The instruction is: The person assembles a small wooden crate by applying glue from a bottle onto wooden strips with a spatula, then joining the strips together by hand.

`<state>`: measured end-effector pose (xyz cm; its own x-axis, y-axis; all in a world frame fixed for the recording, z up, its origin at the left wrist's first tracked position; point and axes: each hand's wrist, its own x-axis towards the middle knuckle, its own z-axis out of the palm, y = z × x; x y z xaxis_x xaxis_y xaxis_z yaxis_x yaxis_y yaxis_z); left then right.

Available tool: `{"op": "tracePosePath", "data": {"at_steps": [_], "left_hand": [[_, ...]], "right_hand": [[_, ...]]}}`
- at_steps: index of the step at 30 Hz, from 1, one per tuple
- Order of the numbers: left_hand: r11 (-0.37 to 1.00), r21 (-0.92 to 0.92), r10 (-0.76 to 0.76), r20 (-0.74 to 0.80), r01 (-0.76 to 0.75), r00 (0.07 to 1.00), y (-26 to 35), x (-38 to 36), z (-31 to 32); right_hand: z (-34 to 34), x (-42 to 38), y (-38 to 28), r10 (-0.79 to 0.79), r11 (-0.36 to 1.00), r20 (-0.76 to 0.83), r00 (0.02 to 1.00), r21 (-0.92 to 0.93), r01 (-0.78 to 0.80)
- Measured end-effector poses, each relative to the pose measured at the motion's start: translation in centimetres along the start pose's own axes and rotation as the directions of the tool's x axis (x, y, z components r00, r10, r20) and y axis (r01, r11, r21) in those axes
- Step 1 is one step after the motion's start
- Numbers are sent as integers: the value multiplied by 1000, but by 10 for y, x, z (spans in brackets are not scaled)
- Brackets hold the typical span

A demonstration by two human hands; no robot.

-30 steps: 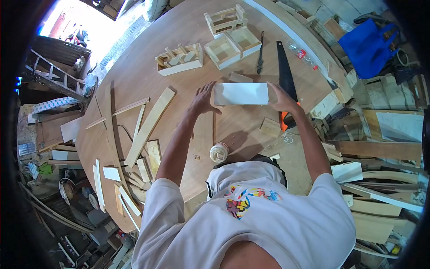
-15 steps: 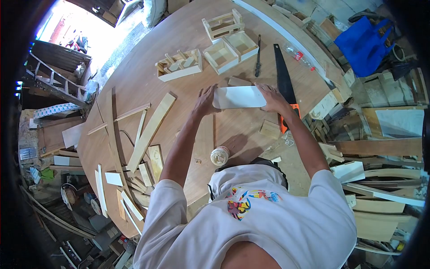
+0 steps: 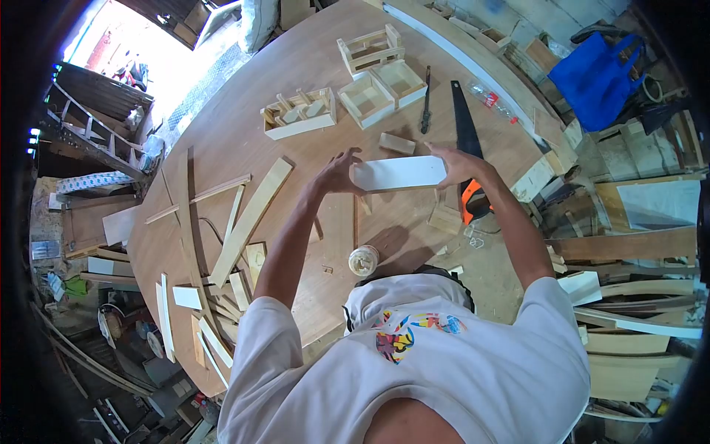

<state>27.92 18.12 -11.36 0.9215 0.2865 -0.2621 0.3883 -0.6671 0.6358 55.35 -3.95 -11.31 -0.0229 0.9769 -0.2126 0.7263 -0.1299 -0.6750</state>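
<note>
A white-faced rectangular board [image 3: 398, 173] is held level above the table, with a thin wooden edge along its near side. My left hand [image 3: 337, 175] grips its left end, fingers curled at the far corner and thumb near the close one. At the opposite end my right hand [image 3: 458, 167] is closed on the board, thumb along the near side. What lies under the board is mostly hidden. Just beyond it rests a small wood block [image 3: 397, 143]. A handsaw [image 3: 466, 122] with an orange handle lies beside my right hand, its lower part passing behind the wrist.
On the round table [image 3: 310, 66] stand wooden boxes [image 3: 366, 101], a divided box [image 3: 299, 115] and a small slatted frame [image 3: 372, 49]. A dark slim tool [image 3: 426, 100] and plastic bottle [image 3: 493, 101] lie right. An open jar [image 3: 363, 260] stands near my body; planks [image 3: 251, 220] lie left.
The board has moved slightly down toward me and tilted a little, its right end higher. My left fingers are more spread and arched. More of the small wood block shows.
</note>
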Motion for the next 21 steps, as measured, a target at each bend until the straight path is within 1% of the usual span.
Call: {"op": "tracePosePath", "data": {"at_steps": [1, 2, 3, 4, 5, 6, 7, 8, 9, 10, 11, 13, 17, 19, 21], "left_hand": [[989, -136, -41, 71, 50, 997, 2, -2, -4], [990, -136, -40, 70, 49, 997, 4, -6, -6], [982, -182, -39, 79, 53, 996, 6, -12, -9], [972, -227, -38, 86, 57, 996, 8, -16, -12], [972, -228, -40, 82, 58, 996, 10, -18, -16], [961, -273, -31, 87, 53, 996, 11, -21, -19], [947, -316, -21, 91, 49, 996, 12, -24, -21], [947, -317, -21, 87, 48, 996, 10, -24, -22], [894, -443, -27, 100, 68, 995, 7, -23, -23], [823, -561, -29, 113, 88, 993, 5, -23, -24], [824, -561, -26, 109, 83, 994, 3, -23, -24], [742, -660, -40, 130, 117, 991, 7, -26, -29], [764, -638, -39, 97, 92, 995, 4, -29, -29], [826, -558, -48, 75, 82, 996, 0, -29, -28], [835, -546, -45, 67, 74, 997, -1, -33, -27]], "right_hand": [[-9, -6, -9, 47, 995, 49, 998, 84, -51], [-16, -10, -19, 89, 980, 103, 991, 167, -105], [-19, -12, -19, 87, 981, 103, 991, 166, -104], [-23, -16, -18, 43, 968, 142, 989, 239, -77], [-27, -18, -18, -4, 949, 180, 984, 310, -53], [-31, -20, -19, -6, 951, 183, 983, 306, -51], [-35, -21, -19, -17, 937, 202, 979, 345, -55], [-38, -22, -20, -28, 922, 220, 975, 382, -60], [-40, -22, -23, -29, 924, 219, 975, 378, -57], [-41, -23, -26, -9, 889, 227, 974, 447, -96], [-43, -24, -29, 11, 848, 235, 972, 514, -133], [-42, -22, -27, 4, 846, 234, 972, 518, -128], [-42, -27, -36, 16, 822, 226, 974, 552, -141], [-39, -29, -38, 22, 805, 234, 972, 572, -156], [-35, -31, -39, 29, 787, 240, 970, 592, -170]]}}
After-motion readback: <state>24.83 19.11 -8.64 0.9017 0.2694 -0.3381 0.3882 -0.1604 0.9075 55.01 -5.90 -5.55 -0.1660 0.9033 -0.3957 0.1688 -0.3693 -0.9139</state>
